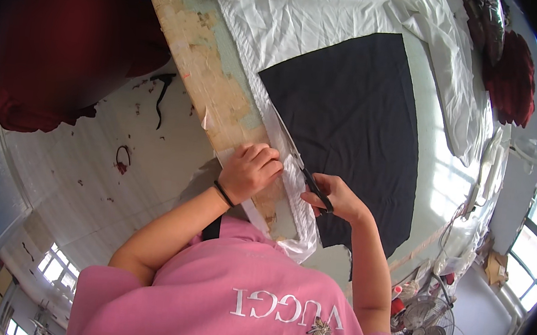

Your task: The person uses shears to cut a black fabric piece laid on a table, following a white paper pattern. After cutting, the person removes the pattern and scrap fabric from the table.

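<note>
Black-handled scissors (312, 186) are gripped in my right hand (338, 198), their blades pointing away from me along the left edge of a black fabric piece (360, 118). That piece lies flat over white fabric (318, 18) on the table. My left hand (251, 173) is closed, its fingers curled on the edge of a white fabric strip (294, 200) just left of the scissors. The strip runs down toward my body. Exactly where the blades meet the cloth is hard to make out.
The worn wooden table edge (215, 85) runs along the left. Dark red fabric (64, 45) is heaped beyond it, above a floor with scattered scraps (123, 159). More white cloth hangs over the far right side, near a dark red bundle (511, 79). A fan (425, 334) stands at lower right.
</note>
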`<state>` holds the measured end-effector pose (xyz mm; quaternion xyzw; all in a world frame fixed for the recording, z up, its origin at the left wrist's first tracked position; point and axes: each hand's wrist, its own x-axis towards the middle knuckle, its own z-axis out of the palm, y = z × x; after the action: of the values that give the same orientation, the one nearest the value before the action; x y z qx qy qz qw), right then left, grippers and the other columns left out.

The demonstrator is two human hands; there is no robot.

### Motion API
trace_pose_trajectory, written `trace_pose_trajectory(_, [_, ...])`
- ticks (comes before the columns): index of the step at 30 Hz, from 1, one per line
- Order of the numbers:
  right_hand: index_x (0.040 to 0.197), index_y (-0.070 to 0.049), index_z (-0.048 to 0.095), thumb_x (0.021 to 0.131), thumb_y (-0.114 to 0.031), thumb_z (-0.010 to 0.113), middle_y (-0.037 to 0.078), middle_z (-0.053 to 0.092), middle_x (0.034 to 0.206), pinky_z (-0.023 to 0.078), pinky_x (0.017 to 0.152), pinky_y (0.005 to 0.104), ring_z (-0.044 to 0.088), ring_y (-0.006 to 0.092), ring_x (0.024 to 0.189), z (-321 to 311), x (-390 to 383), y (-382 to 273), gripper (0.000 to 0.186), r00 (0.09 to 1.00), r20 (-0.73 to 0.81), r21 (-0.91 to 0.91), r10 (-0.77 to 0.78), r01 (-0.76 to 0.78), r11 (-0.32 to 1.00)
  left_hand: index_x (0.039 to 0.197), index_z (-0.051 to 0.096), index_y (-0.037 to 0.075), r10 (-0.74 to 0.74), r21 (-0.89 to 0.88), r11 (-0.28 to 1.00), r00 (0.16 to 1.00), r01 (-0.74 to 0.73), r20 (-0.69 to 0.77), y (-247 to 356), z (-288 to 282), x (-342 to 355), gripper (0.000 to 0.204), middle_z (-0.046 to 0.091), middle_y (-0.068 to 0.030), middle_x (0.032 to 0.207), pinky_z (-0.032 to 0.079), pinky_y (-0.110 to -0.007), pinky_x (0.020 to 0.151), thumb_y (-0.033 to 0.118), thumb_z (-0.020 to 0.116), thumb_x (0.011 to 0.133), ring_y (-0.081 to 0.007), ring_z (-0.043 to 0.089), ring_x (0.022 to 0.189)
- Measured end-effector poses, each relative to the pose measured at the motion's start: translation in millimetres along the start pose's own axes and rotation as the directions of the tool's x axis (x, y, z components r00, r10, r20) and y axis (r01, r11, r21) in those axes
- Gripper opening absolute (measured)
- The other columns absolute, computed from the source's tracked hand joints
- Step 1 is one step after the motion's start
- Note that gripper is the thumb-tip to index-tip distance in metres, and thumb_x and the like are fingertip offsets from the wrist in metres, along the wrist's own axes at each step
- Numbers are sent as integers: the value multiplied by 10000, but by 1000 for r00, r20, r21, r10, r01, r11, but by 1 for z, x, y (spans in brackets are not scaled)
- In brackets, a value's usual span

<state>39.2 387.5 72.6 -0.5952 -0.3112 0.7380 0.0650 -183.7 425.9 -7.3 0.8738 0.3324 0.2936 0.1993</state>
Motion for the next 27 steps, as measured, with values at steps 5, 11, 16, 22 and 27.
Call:
trace_pose_trajectory(5, [773,-34,537,832,-272,705,-9,522,644,443,554,234,530,72,565,2,1,-9,297,999,36,14,-7,7,1000,834,590,165,-8,5,1000,1000,8,0,0,1,0,149,543,27,957,399,-321,829,162,683,718,-159,530,963])
trace_pose_trajectory(11, [781,-32,543,838,-268,697,-11,525,645,438,553,233,539,73,571,1,8,-13,287,999,23,-9,-42,42,999,878,616,162,-22,-24,999,999,23,24,1,0,-1,195,547,17,963,397,-343,839,163,722,714,-183,535,963])
trace_pose_trajectory(16, [784,-33,548,841,-271,694,-9,526,646,432,546,232,526,67,567,3,8,-15,285,1000,19,34,-10,10,999,875,617,159,-13,-19,1000,999,14,31,1,0,-1,196,549,17,960,398,-345,835,167,724,711,-182,534,965])
trace_pose_trajectory(22, [779,-29,557,836,-261,700,-9,526,649,431,545,230,524,68,559,3,11,-27,278,999,25,48,-26,25,999,840,597,160,-18,-4,1000,1000,18,15,1,-1,0,141,545,28,934,397,-328,827,177,683,729,-164,529,960])
trace_pose_trajectory(27, [789,-32,556,835,-258,685,-9,528,656,422,544,226,534,72,571,0,17,-21,264,999,6,19,-44,44,999,828,589,160,-13,-5,1000,1000,13,2,1,-2,2,118,544,31,924,395,-316,821,179,661,737,-157,526,960])
